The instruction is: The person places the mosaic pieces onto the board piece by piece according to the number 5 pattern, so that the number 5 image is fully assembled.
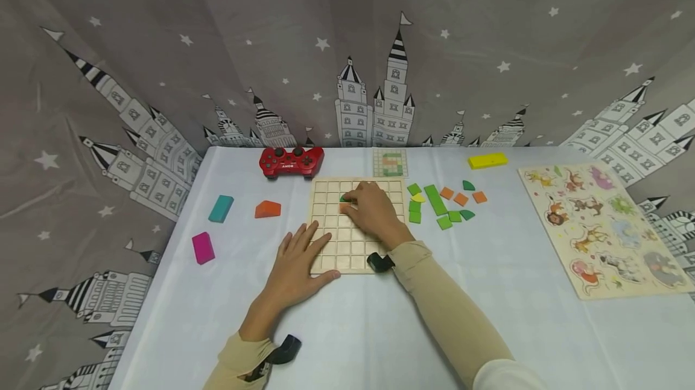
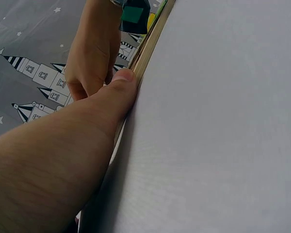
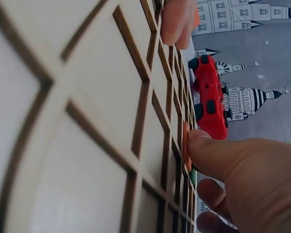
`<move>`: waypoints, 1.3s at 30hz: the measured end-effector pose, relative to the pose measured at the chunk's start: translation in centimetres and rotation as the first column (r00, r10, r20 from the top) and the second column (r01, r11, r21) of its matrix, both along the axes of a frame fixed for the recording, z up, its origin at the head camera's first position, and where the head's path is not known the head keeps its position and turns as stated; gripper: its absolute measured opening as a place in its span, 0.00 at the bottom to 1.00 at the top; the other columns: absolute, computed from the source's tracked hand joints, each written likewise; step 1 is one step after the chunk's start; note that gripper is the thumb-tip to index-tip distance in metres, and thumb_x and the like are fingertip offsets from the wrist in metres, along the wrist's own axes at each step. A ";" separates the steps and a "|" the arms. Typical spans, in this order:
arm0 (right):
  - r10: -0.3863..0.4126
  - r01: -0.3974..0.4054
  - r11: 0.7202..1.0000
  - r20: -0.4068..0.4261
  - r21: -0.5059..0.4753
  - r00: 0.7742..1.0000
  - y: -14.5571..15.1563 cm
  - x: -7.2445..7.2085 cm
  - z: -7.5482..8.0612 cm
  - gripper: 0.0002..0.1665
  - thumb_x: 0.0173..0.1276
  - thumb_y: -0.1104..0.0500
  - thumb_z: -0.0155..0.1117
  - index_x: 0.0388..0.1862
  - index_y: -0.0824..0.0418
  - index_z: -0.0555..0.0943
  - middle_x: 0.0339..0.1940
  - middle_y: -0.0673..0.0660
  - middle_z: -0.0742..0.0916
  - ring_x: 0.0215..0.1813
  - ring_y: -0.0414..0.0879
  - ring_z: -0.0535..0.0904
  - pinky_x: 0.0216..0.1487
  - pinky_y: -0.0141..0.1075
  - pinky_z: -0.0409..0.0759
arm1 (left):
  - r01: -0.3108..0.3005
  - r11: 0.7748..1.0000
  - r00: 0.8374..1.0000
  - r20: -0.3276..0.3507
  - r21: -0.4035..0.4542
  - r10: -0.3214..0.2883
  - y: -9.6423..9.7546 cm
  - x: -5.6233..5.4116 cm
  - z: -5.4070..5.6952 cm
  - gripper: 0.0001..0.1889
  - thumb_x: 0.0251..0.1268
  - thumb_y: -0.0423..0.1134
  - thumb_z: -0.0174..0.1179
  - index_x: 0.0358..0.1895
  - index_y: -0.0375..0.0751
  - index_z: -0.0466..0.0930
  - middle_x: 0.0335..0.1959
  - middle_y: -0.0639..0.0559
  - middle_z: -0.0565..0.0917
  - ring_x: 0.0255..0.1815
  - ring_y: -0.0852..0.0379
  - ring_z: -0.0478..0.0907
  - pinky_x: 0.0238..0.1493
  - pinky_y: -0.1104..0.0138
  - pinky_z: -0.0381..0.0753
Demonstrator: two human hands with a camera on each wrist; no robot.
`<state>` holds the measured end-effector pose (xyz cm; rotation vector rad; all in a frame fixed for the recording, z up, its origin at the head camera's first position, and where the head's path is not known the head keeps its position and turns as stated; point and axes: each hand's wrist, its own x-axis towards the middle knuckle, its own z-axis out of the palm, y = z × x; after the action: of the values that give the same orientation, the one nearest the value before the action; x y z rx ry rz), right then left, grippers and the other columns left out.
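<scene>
An animal puzzle [image 1: 646, 287] lies at the right of the bench [image 1: 353, 329]. The grid board [image 1: 344, 249] sits mid-bench. The left hand [image 1: 295, 263] spreads its fingers wide across the board's left edge, thumb at the near edge. The right hand [image 1: 374, 209] bends its fingers narrowly over far cells, thumb touching an orange tile [image 3: 185, 145]; whether they pinch it, I cannot tell. A green piece [image 3: 192, 175] lies just on the tile's far side.

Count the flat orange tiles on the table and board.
4 visible. On the table right of the board: a left tile, a middle tile, a right tile. On the board: one tile at the right hand, which may hide more.
</scene>
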<state>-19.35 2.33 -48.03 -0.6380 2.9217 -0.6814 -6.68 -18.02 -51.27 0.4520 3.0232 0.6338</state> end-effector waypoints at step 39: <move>-0.623 0.625 0.764 0.071 -0.160 0.779 23.6 2.2 -1.7 0.29 0.75 0.49 0.63 0.64 0.68 0.78 0.52 0.67 0.79 0.52 0.60 0.74 0.56 0.54 0.75 | -0.015 1.000 1.000 -0.018 0.009 0.016 0.3 0.2 0.1 0.44 0.57 0.68 0.65 0.76 0.51 0.69 0.82 0.42 0.59 0.84 0.37 0.52 0.81 0.39 0.47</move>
<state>-17.18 25.93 -49.70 0.3877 3.0623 -0.9932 -6.44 -17.67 -51.15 0.4376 3.0455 0.6473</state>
